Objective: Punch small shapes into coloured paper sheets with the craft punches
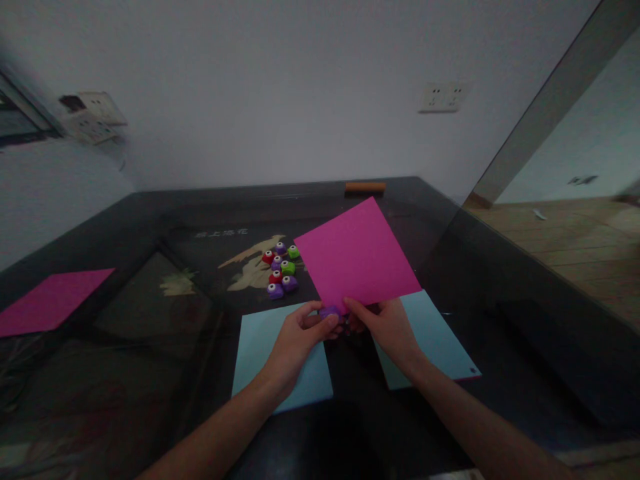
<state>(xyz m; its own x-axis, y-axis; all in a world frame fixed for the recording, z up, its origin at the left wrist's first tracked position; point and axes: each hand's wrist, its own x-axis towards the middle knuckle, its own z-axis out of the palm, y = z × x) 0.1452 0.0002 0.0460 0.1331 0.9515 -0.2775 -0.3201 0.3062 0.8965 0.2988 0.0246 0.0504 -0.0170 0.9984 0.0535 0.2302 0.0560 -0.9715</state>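
My left hand is closed, with a small purple clip pinched between thumb and fingers. The clip sits right at the lower corner of a bright pink sheet of paper; whether it grips the paper I cannot tell. My right hand pinches that sheet by its lower edge, thumb on top, and holds it tilted above the table. Under my left hand lies a light blue sheet. Another light blue sheet, with a dark spot near its corner, is partly beneath my right hand.
Several small purple, red and green pieces with white eye shapes cluster beyond the left blue sheet. Another pink sheet lies at the far left of the glossy dark table. An orange-brown cylinder rests near the wall.
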